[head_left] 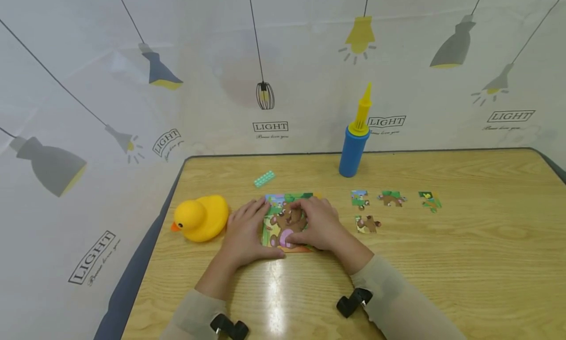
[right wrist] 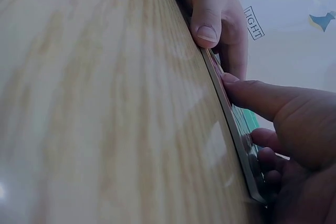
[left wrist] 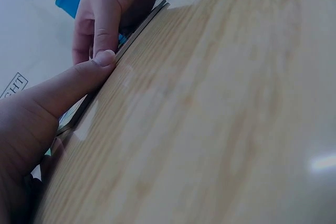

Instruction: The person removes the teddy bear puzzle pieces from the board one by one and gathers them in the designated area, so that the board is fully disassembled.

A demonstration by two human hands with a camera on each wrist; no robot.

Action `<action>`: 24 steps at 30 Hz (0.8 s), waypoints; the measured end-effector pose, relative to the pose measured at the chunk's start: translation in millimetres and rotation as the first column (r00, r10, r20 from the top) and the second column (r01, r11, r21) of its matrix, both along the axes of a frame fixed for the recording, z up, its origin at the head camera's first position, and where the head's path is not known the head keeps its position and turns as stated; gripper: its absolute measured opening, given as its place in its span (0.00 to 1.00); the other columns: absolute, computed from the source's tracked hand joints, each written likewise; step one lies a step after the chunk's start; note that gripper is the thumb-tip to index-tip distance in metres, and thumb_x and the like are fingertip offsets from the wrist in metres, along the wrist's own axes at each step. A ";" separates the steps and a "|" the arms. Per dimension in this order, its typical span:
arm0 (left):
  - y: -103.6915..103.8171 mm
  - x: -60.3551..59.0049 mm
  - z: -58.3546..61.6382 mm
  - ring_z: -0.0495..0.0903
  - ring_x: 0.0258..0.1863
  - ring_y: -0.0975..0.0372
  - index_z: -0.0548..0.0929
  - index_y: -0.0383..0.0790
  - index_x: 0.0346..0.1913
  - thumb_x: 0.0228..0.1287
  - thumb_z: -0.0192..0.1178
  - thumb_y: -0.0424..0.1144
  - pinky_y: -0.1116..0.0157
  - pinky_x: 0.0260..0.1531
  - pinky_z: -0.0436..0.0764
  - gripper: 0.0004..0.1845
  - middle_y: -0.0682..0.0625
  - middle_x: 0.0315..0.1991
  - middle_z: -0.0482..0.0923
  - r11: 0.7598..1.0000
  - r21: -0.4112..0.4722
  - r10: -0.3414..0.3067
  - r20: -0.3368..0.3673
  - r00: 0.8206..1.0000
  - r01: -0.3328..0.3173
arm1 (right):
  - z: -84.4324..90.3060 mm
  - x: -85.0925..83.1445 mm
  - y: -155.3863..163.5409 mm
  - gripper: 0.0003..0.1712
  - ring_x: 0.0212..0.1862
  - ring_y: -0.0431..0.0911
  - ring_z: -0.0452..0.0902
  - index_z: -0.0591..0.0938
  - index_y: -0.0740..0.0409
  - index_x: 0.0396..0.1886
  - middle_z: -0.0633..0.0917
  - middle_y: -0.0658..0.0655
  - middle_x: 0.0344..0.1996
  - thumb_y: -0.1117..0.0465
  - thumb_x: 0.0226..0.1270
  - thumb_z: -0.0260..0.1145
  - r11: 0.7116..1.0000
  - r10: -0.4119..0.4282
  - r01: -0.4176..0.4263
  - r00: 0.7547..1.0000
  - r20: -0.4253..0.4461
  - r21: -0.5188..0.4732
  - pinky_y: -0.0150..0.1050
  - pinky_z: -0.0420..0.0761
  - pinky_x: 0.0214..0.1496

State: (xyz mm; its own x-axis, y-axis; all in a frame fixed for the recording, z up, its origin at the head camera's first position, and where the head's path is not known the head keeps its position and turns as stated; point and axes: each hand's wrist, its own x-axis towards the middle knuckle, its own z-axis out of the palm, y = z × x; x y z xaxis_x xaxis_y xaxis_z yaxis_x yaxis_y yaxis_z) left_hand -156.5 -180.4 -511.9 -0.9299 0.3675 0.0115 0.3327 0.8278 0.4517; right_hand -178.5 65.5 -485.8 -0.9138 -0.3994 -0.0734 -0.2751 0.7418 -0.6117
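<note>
A bear picture puzzle in its board [head_left: 285, 221] lies flat on the wooden table [head_left: 442, 261]. My left hand [head_left: 249, 227] rests flat on the board's left edge, fingers straight, thumb [left wrist: 73, 85] against the front rim [left wrist: 137, 29]. My right hand [head_left: 316, 223] lies on the board's right half, fingers pressing down on the picture and thumb [right wrist: 262, 98] at the front rim [right wrist: 231, 121]. Both thumbs nearly meet along that rim. Several loose puzzle pieces [head_left: 368, 224] lie to the right of the board, none in either hand.
A yellow rubber duck [head_left: 201, 217] sits just left of my left hand. A small teal brick [head_left: 264, 178] lies behind the board. A blue and yellow hand pump [head_left: 355, 143] stands at the table's back edge. A printed curtain hangs behind and to the left.
</note>
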 end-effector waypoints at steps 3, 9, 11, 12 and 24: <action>-0.1 -0.1 0.3 0.52 0.83 0.48 0.63 0.45 0.85 0.37 0.73 0.84 0.37 0.75 0.53 0.74 0.52 0.86 0.52 1.000 0.001 0.001 0.002 1.000 -0.001 | 1.3 -0.3 -0.8 0.48 0.53 0.50 0.72 0.82 0.50 0.69 0.83 0.52 0.56 0.40 0.49 0.89 1.000 -0.012 0.012 1.000 0.021 0.010 0.51 0.72 0.53; 0.3 0.6 0.8 0.52 0.83 0.48 0.63 0.45 0.85 0.36 0.73 0.84 0.37 0.76 0.53 0.74 0.52 0.86 0.52 1.000 0.002 0.004 0.002 1.000 -0.004 | 5.3 -6.0 -3.0 0.49 0.58 0.53 0.74 0.83 0.50 0.67 0.84 0.52 0.59 0.38 0.45 0.90 0.999 -0.028 0.025 0.997 0.068 0.032 0.54 0.74 0.58; 0.4 0.5 0.0 0.52 0.83 0.48 0.63 0.45 0.85 0.36 0.72 0.85 0.38 0.76 0.53 0.74 0.52 0.86 0.52 1.000 0.000 0.002 0.003 1.000 -0.002 | 8.4 -9.0 -4.5 0.49 0.60 0.56 0.75 0.83 0.50 0.65 0.85 0.52 0.59 0.39 0.43 0.91 0.999 -0.036 0.033 0.995 0.092 0.034 0.56 0.75 0.59; 0.6 0.4 -0.4 0.52 0.83 0.48 0.62 0.45 0.85 0.37 0.71 0.85 0.38 0.76 0.53 0.74 0.52 0.86 0.52 1.000 -0.002 0.000 0.005 1.000 0.000 | 9.9 -10.3 -5.1 0.48 0.60 0.57 0.75 0.84 0.50 0.64 0.85 0.52 0.59 0.40 0.43 0.91 0.999 -0.043 0.039 0.993 0.106 0.036 0.57 0.76 0.60; -1.2 0.4 -2.5 0.51 0.84 0.50 0.61 0.47 0.86 0.37 0.69 0.87 0.39 0.76 0.53 0.75 0.54 0.87 0.51 1.000 -0.011 0.008 0.009 1.000 -0.008 | 14.1 -12.5 -9.4 0.46 0.61 0.58 0.75 0.84 0.49 0.62 0.86 0.50 0.57 0.41 0.42 0.92 0.998 -0.055 0.051 0.989 0.139 0.032 0.58 0.74 0.61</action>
